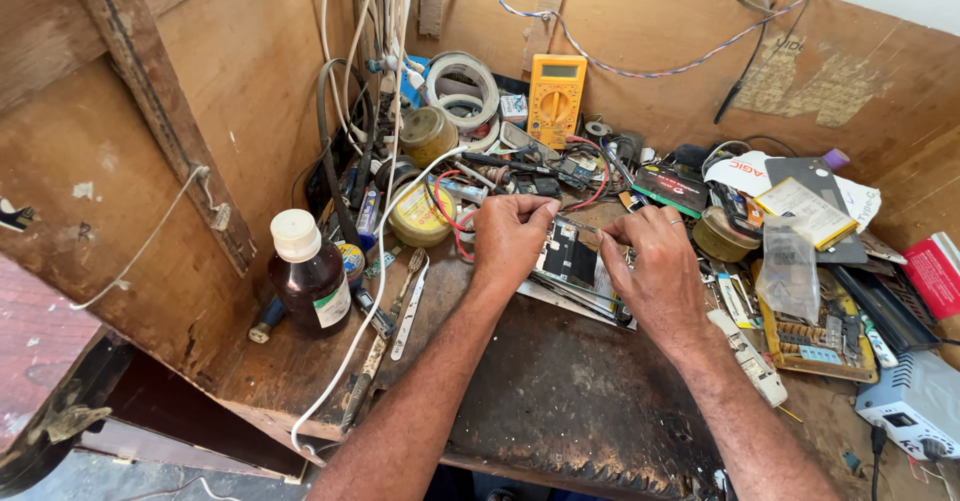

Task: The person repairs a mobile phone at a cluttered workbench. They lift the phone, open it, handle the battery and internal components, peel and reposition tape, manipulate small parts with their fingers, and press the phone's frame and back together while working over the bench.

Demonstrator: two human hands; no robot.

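An opened phone with its dark inner parts showing lies on a worn wooden bench, tilted toward the right. My left hand rests on its upper left edge with the fingers curled down onto it. My right hand presses on its upper right edge, fingertips pinched at the top rim. A thin metal tool seems to run between the two hands along the top edge; which hand holds it I cannot tell.
A brown bottle with a white cap stands at the left. A yellow multimeter, tape rolls, round tins, wires, circuit boards and a white power unit crowd the back and right. Tweezers and a toothbrush lie left of my forearm.
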